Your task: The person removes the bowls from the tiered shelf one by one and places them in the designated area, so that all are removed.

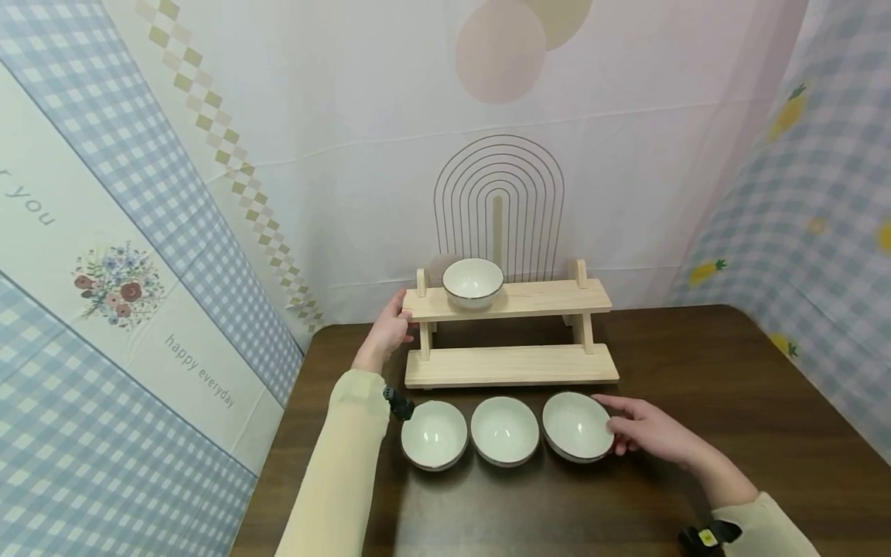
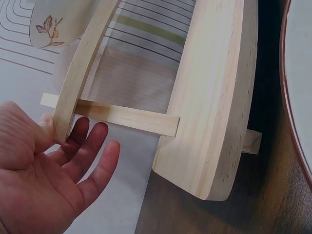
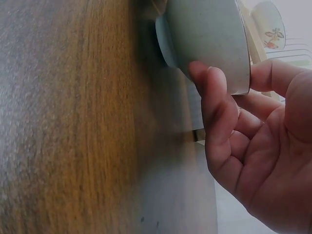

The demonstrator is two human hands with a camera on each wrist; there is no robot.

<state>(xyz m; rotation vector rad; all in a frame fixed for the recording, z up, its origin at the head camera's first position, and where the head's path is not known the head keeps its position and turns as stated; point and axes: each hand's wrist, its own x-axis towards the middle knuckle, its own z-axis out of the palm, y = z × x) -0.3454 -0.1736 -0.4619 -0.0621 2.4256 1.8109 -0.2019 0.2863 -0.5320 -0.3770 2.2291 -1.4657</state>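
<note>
My left hand (image 1: 387,329) holds the left end of the upper board of a two-tier wooden stand (image 1: 511,365). In the left wrist view, the thumb lies on one face of that board and the fingers (image 2: 100,163) reach round the other. My right hand (image 1: 647,427) pinches the rightmost white bowl (image 1: 578,425) by its right side, with fingers (image 3: 217,112) against its outer wall. This bowl has a thin brown rim and is close over the table. Beside it in a row are a middle bowl (image 1: 504,430) and a left bowl (image 1: 435,435).
Another white bowl (image 1: 473,280) sits on the upper board, left of its middle; a leaf print shows on its side. The dark wooden table (image 1: 703,363) ends at a patterned cloth backdrop (image 1: 362,193), with checked cloth (image 1: 835,186) at the sides.
</note>
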